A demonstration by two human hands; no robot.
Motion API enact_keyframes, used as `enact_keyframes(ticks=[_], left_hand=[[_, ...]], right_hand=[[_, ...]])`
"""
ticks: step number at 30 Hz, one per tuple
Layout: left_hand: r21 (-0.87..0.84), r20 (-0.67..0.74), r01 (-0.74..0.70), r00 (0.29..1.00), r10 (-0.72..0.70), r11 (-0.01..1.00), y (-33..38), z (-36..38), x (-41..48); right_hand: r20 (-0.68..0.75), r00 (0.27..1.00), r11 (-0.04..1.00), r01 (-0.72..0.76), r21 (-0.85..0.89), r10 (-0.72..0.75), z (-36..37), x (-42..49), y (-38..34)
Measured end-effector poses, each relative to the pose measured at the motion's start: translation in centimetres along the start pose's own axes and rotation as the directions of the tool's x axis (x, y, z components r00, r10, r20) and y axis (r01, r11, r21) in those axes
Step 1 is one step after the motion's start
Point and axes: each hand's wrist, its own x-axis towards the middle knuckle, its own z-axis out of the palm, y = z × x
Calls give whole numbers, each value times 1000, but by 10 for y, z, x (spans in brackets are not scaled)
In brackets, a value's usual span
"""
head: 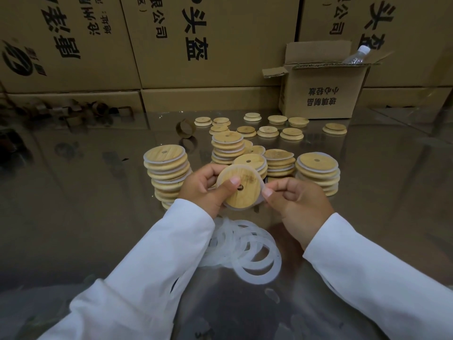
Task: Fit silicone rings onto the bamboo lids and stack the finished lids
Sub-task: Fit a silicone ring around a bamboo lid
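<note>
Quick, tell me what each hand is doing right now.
Left hand: closed, gripping the bamboo lid, thumb across its face.
Right hand: closed, pinching the silicone ring at the lid's right edge.

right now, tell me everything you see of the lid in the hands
The held lid is a round, flat disc of pale bamboo with darker grain and a small hole near its middle, tilted toward the camera above the table. A translucent silicone ring rims it. The left hand grips its left edge, thumb on its face; the right hand pinches the ring at the right edge.
</note>
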Motion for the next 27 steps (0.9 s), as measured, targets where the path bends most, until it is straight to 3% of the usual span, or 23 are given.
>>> enact_keyframes(ticks=[9,18,27], left_hand=[[103,4,-61,998,61,993,1,1,-3],[68,-21,7,1000,-6,998,4,3,-4],[134,-38,-82,995,88,988,10,10,-9]], right_hand=[[-17,999,999,-50,-18,50,2,1,2],[34,997,996,-67,-54,69,0,3,-1],[1,996,996,-84,-41,84,2,3,2]])
